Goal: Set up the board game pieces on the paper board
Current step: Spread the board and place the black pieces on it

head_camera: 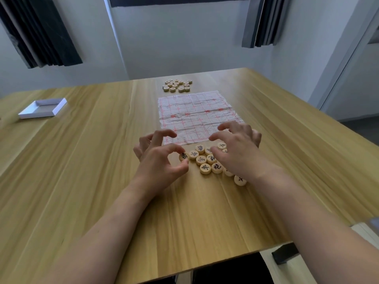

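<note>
A shallow white box lid (42, 108) lies open side up on the left part of the wooden bench (82, 160), well apart from anything else. Behind the bench stands a pale wall (184, 42). Dark curtains (39, 31) hang at the upper left, and grey curtains (264, 19) hang at the upper right. A small black object (285, 254) sits below the bench's near right edge.

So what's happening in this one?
A person is sorting Chinese chess discs at the near edge of a wooden table. The left hand pinches one black-marked disc; the right hand hovers over the near pile. The paper board holds no pieces yet. A far pile and a white box lid sit untouched.
</note>
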The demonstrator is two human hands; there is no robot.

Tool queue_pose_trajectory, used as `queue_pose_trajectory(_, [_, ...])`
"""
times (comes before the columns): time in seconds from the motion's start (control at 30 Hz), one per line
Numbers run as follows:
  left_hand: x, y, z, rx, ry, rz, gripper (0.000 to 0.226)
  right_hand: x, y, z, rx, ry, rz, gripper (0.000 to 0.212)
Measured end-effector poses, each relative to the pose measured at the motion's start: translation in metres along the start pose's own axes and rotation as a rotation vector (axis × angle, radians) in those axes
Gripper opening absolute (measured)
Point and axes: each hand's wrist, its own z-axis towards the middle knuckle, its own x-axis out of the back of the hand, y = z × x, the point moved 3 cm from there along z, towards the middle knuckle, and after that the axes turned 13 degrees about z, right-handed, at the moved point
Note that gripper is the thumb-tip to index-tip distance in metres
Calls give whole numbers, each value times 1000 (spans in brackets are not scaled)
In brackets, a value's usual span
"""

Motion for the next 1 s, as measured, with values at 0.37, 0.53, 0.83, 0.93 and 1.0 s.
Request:
queue_pose_trajectory(0.37, [-4, -4, 2, 28, 6, -50, 14, -11, -19, 42, 86, -307, -168, 31])
queue_pose_trajectory(0.53, [-4, -4, 3, 33, -4, -67, 14, -15, -21, 45, 101, -340, -210, 21])
queue_pose_trajectory(0.83, [1, -6, 9, 63, 2, -82, 16, -2, -15, 58, 60, -240, -162, 26])
queue_pose_trajectory(0.93, [6, -7, 30, 5, 38, -19, 15, 13, -7, 65, 4, -128, -123, 28])
queue_pose_trajectory(1.0, [4, -10, 47, -8, 34, 10, 15, 19, 2, 69, -42, -75, -109, 30])
